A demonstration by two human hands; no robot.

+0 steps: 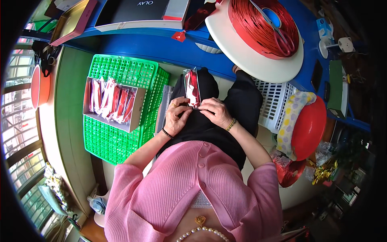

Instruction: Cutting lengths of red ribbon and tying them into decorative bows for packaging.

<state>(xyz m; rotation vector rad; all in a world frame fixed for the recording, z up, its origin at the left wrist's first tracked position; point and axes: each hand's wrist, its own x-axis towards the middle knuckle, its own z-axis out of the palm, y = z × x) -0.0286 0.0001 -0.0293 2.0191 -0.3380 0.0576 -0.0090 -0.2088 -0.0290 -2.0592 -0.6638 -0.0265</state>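
Above my lap, both hands pinch the near end of a clear plastic packet with shiny red ribbon inside. My left hand grips its lower left corner between thumb and fingers. At the lower right corner, the fingertips of my right hand are closed on the same packet. Its far end points away from me. To the left, an open cardboard box holds several similar red packets in a row. That box rests on an upturned-looking green plastic basket.
On the blue table, a large roll of red ribbon lies on a white round board, with scissors on top. A black box stands at the back. Right of my legs are a white basket and a red stool.
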